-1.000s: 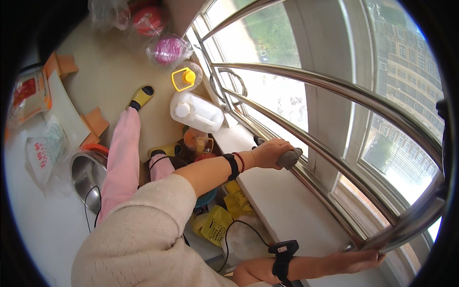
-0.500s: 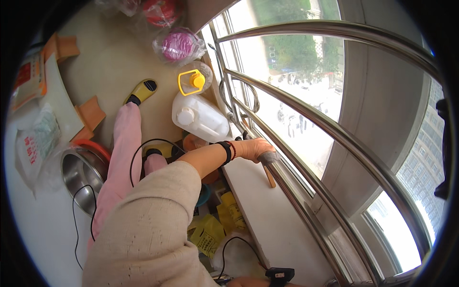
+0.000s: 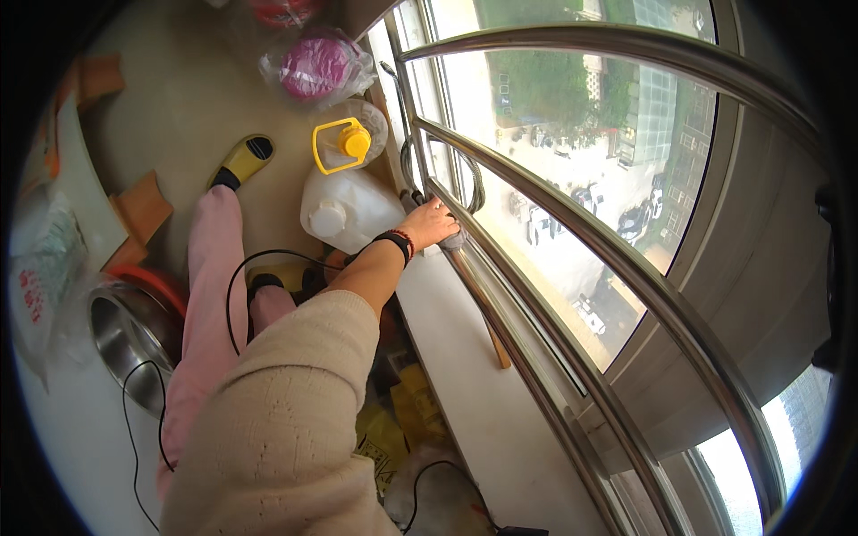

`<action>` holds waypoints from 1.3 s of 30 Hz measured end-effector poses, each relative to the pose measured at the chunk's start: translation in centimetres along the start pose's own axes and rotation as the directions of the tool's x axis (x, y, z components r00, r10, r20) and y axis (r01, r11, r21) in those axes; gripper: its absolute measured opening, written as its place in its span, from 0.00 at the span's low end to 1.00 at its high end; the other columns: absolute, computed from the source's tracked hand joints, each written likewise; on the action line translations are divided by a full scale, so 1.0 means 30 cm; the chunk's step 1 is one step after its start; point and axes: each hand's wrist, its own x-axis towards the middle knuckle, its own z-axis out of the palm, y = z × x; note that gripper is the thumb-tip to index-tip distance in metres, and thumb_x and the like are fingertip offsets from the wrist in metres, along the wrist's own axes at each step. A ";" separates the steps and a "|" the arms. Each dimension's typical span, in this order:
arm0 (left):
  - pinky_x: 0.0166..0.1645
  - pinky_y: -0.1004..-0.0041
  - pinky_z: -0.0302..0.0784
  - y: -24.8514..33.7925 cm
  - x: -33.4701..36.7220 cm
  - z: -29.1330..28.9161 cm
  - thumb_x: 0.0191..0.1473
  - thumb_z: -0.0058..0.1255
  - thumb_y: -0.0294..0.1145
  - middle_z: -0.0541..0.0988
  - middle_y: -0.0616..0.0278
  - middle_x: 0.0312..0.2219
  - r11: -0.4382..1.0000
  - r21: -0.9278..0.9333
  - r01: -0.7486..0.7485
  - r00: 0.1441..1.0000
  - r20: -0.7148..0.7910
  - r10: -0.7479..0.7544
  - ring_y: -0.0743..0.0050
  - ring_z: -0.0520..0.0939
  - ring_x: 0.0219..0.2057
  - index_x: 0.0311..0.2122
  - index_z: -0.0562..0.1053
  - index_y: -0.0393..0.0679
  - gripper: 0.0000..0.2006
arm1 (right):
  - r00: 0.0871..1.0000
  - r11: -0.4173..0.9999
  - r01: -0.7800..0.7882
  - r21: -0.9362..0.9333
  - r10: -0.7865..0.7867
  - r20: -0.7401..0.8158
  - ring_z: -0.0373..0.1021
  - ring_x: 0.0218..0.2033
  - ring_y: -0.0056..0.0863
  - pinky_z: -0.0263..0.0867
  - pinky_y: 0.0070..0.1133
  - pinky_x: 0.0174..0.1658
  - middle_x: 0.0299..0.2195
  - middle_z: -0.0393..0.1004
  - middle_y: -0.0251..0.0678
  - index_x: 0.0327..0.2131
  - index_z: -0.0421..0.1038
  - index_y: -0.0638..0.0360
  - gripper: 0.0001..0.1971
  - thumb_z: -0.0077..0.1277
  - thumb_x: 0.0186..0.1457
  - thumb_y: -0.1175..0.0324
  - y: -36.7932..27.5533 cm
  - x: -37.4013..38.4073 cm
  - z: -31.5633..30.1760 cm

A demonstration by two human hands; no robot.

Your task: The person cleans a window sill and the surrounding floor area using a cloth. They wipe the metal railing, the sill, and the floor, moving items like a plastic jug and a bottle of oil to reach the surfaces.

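My left hand (image 3: 431, 223) is wrapped over a grey cloth (image 3: 456, 241), pressed round the lowest metal rail (image 3: 509, 317) of the window guard near its upper end. A black band and a red bead bracelet circle that wrist, below a cream knit sleeve. Just left of the hand stands a white plastic jug (image 3: 353, 210). My right hand is out of the picture; only a bit of a dark strap shows at the lower edge. Under the rail, a wooden stick (image 3: 497, 344) rests on the white ledge (image 3: 474, 384).
A clear bottle with a yellow handle (image 3: 340, 146) and a bagged pink item (image 3: 315, 68) stand past the jug. On the left are a steel basin (image 3: 134, 335) and a plastic bag (image 3: 45, 277). Yellow bags (image 3: 384, 447) lie below the ledge. A black cable (image 3: 234, 304) loops near my legs.
My left hand has slid the grey cloth up along the rail, away from me and to the left. The view has shifted, and my right forearm has dropped out of the lower edge.
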 end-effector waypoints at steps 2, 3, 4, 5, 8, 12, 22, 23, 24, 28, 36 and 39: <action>0.59 0.63 0.61 0.005 -0.007 -0.017 0.58 0.47 0.33 0.78 0.79 0.37 0.997 0.081 0.009 1.000 -0.014 -0.008 0.74 0.73 0.50 0.39 0.75 0.56 0.07 | 1.000 1.000 -0.005 -0.004 0.005 0.003 0.71 0.40 0.34 0.71 0.25 0.39 0.47 0.66 0.52 0.60 0.56 0.68 0.29 0.30 0.71 0.50 0.001 0.000 0.007; 0.59 0.64 0.61 0.014 -0.012 -0.026 0.58 0.47 0.33 0.78 0.79 0.36 0.996 0.081 0.032 0.999 -0.003 -0.032 0.74 0.73 0.50 0.39 0.75 0.56 0.06 | 1.000 1.000 -0.009 -0.006 0.009 0.000 0.71 0.40 0.34 0.70 0.25 0.39 0.47 0.66 0.51 0.60 0.56 0.68 0.28 0.31 0.71 0.50 0.001 0.001 0.010; 0.58 0.64 0.61 0.023 -0.017 -0.036 0.58 0.47 0.33 0.78 0.79 0.36 0.996 0.067 0.060 0.998 0.000 -0.060 0.74 0.73 0.50 0.38 0.75 0.56 0.06 | 1.000 1.000 -0.014 -0.005 0.014 0.000 0.70 0.40 0.34 0.70 0.25 0.39 0.47 0.66 0.51 0.60 0.56 0.68 0.28 0.31 0.71 0.50 0.001 -0.001 0.014; 0.55 0.66 0.62 0.033 -0.023 -0.043 0.56 0.49 0.32 0.79 0.78 0.36 0.995 0.048 0.090 0.996 0.011 -0.090 0.73 0.73 0.50 0.37 0.76 0.55 0.06 | 1.000 1.000 -0.018 -0.001 0.018 -0.003 0.70 0.40 0.34 0.70 0.25 0.39 0.47 0.66 0.51 0.60 0.56 0.68 0.28 0.31 0.71 0.50 0.000 0.000 0.019; 0.54 0.66 0.62 0.062 -0.034 -0.044 0.53 0.52 0.29 0.80 0.77 0.35 0.980 -0.078 0.184 0.983 0.010 -0.184 0.72 0.73 0.49 0.37 0.76 0.55 0.07 | 1.000 1.000 -0.025 0.008 0.025 -0.009 0.70 0.40 0.33 0.70 0.25 0.40 0.47 0.66 0.51 0.59 0.56 0.68 0.28 0.32 0.71 0.51 -0.003 -0.002 0.030; 0.52 0.65 0.63 0.136 -0.059 -0.012 0.48 0.53 0.21 0.81 0.72 0.36 0.781 -0.463 0.419 0.894 0.062 -0.443 0.65 0.74 0.45 0.39 0.75 0.51 0.13 | 1.000 1.000 -0.022 0.017 0.023 -0.009 0.69 0.40 0.33 0.69 0.26 0.40 0.47 0.66 0.51 0.59 0.56 0.68 0.28 0.33 0.71 0.51 -0.006 0.000 0.038; 0.57 0.56 0.71 0.343 -0.077 -0.076 0.54 0.53 0.24 0.72 0.42 0.53 0.055 -0.751 0.658 0.587 0.465 -0.663 0.46 0.73 0.53 0.63 0.61 0.36 0.30 | 0.999 0.999 -0.046 0.027 0.046 0.000 0.68 0.41 0.33 0.68 0.26 0.41 0.46 0.65 0.50 0.59 0.55 0.68 0.27 0.35 0.71 0.52 0.001 0.013 0.032; 0.57 0.57 0.71 0.350 -0.080 -0.081 0.55 0.53 0.26 0.72 0.44 0.52 -0.182 -0.781 0.598 0.536 0.558 -0.633 0.49 0.74 0.53 0.63 0.61 0.36 0.30 | 0.999 0.999 -0.046 0.030 0.046 -0.001 0.68 0.41 0.33 0.68 0.26 0.42 0.46 0.65 0.50 0.59 0.55 0.68 0.27 0.35 0.71 0.52 0.001 0.014 0.034; 0.56 0.57 0.72 0.369 -0.069 -0.081 0.56 0.54 0.28 0.73 0.46 0.51 -0.386 -0.770 0.508 0.508 0.629 -0.588 0.52 0.74 0.53 0.63 0.61 0.36 0.30 | 0.999 0.998 -0.049 0.031 0.049 0.001 0.68 0.41 0.33 0.68 0.26 0.42 0.46 0.65 0.50 0.59 0.55 0.68 0.27 0.35 0.71 0.52 0.001 0.015 0.036; 0.61 0.62 0.66 0.351 -0.021 0.000 0.60 0.54 0.49 0.70 0.58 0.58 -0.928 -0.171 -0.331 0.566 0.751 -0.340 0.56 0.71 0.57 0.64 0.60 0.38 0.35 | 0.999 0.999 -0.047 0.020 0.047 0.006 0.67 0.41 0.33 0.67 0.27 0.42 0.46 0.64 0.50 0.59 0.55 0.68 0.27 0.36 0.71 0.53 -0.004 0.011 0.051; 0.55 0.42 0.74 0.198 0.057 0.177 0.70 0.34 0.47 0.76 0.51 0.49 -0.930 -0.158 -0.332 0.313 0.912 -0.266 0.49 0.78 0.50 0.53 0.67 0.43 0.20 | 1.000 0.999 -0.024 0.023 0.025 -0.013 0.66 0.41 0.33 0.66 0.27 0.43 0.46 0.63 0.49 0.59 0.54 0.68 0.26 0.38 0.71 0.54 0.000 0.006 0.053; 0.55 0.45 0.74 0.241 0.054 0.147 0.70 0.34 0.48 0.76 0.52 0.52 -0.946 -0.174 -0.272 0.306 0.917 -0.257 0.51 0.79 0.50 0.54 0.67 0.41 0.21 | 1.000 0.999 -0.028 0.026 0.028 -0.009 0.66 0.42 0.32 0.66 0.28 0.43 0.46 0.63 0.49 0.59 0.54 0.68 0.26 0.38 0.71 0.54 0.008 0.017 0.038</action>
